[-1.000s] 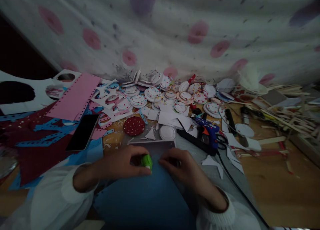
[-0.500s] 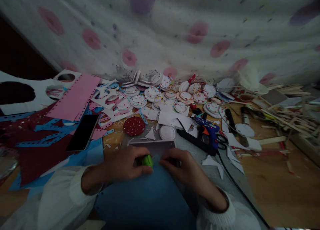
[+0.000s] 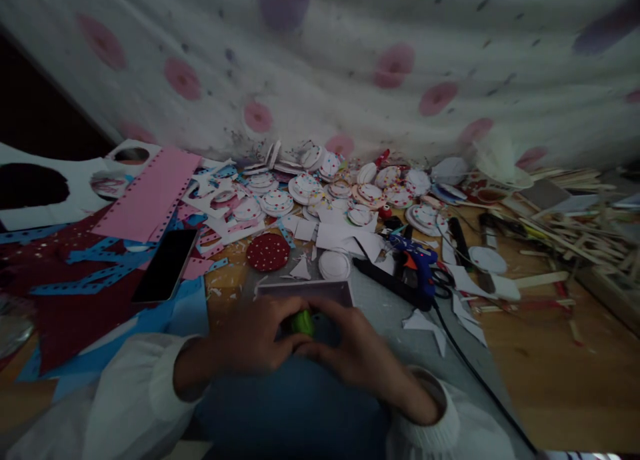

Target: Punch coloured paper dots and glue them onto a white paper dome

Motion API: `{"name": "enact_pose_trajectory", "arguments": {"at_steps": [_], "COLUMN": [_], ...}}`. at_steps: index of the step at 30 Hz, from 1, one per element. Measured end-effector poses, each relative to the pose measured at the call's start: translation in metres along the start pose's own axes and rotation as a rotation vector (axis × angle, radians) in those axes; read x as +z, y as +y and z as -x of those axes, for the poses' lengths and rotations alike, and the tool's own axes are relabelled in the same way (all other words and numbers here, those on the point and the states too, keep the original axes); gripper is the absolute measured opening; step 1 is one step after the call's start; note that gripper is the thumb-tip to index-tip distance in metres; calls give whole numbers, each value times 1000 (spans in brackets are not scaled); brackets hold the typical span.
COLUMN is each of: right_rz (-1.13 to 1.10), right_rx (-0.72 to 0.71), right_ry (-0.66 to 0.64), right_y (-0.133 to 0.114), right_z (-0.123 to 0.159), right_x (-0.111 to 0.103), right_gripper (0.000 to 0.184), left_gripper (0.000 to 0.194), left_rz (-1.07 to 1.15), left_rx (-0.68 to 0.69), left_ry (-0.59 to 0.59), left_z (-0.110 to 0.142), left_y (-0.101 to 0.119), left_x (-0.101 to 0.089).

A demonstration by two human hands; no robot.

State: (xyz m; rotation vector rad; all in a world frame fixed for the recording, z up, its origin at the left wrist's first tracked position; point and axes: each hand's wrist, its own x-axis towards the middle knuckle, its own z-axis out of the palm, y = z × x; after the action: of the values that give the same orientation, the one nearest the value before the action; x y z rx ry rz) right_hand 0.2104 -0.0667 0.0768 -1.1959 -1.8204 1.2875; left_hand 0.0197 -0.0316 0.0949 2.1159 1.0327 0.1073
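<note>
My left hand point(image 3: 253, 337) is closed around a small bright green piece point(image 3: 303, 323), whose exact kind I cannot make out. From the other side my right hand point(image 3: 350, 337) curls about the same piece, its thumb and fingers meeting those of the left. Both hands are slightly blurred, and the fingers hide the ends of the green piece. Beneath them spreads a dark blue surface point(image 3: 295, 407). Just behind the hands stands a shallow, pale-rimmed tray or box point(image 3: 325, 290), partly covered by them.
A blue glue gun point(image 3: 417, 267) and black scissors point(image 3: 443, 283) lie right of the hands, with a cable running forward. A dark red dotted disc point(image 3: 267, 252), several layered paper discs point(image 3: 277, 202) and scraps lie behind. A phone point(image 3: 165, 265) rests left; wooden sticks point(image 3: 575, 227) pile up right.
My right hand has moved left and up against the left hand, and its fingers now reach around the green piece. The green piece has shifted slightly right.
</note>
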Motion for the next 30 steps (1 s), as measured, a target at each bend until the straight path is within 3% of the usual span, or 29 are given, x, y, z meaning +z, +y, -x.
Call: {"name": "enact_pose_trajectory", "arguments": {"at_steps": [5, 9, 10, 12, 13, 15, 24, 30], "right_rz": [-21, 54, 104, 201, 228, 224, 83, 78], "right_rx": [15, 28, 29, 62, 82, 98, 141, 157], "right_ry": [81, -22, -39, -48, -45, -30, 24, 38], "right_y": [3, 1, 0, 2, 3, 7, 11, 12], "right_z": [-1, 5, 7, 10, 11, 10, 7, 7], "right_x": [2, -14, -18, -24, -26, -26, -23, -22], "right_gripper": [38, 61, 56, 16, 6, 28, 27, 29], "left_gripper": [26, 31, 30, 30, 32, 35, 35, 34], "left_rz": [28, 157, 179, 196, 194, 180, 146, 90], "left_rx": [10, 29, 25, 16, 12, 6, -40, -56], "left_ry": [7, -34, -44, -74, -93, -122, -177, -157], "left_z": [-4, -7, -7, -6, -6, -4, 0, 1], "left_y": [1, -1, -2, -4, -4, -5, 2, 0], "left_x": [-2, -7, -8, -12, -13, -16, -33, -31]}}
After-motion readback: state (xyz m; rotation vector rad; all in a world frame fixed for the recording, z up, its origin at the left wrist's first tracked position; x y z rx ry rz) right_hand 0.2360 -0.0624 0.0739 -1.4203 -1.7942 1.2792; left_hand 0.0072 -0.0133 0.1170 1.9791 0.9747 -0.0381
